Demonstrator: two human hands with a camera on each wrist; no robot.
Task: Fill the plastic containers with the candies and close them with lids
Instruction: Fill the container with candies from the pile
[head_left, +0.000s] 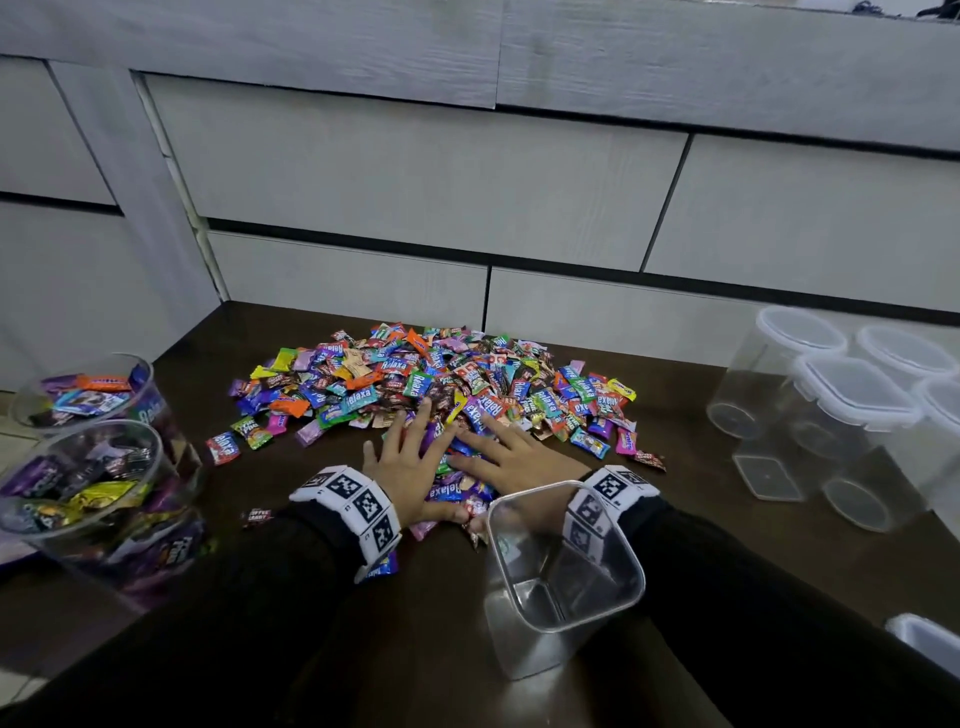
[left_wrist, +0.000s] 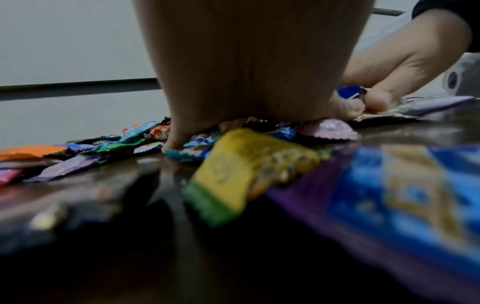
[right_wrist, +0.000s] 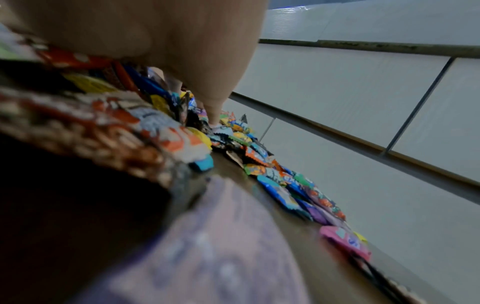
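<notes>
A wide heap of wrapped candies (head_left: 431, 384) covers the middle of the dark table. My left hand (head_left: 408, 457) and right hand (head_left: 511, 457) lie flat on its near edge, fingers spread and straight, pressing on the candies, with more candies between the two palms. An empty square plastic container (head_left: 563, 577) with no lid stands just in front of my right wrist. In the left wrist view my left hand (left_wrist: 249, 82) presses down on wrappers (left_wrist: 254, 160). The right wrist view shows my right hand (right_wrist: 182, 51) over blurred candies (right_wrist: 280, 183).
Two round tubs full of candies (head_left: 88, 499) stand at the left edge. Several empty clear containers with white lids (head_left: 852, 395) are grouped at the right. Another white-edged container (head_left: 930, 642) sits at the near right. A grey panelled wall (head_left: 467, 182) backs the table.
</notes>
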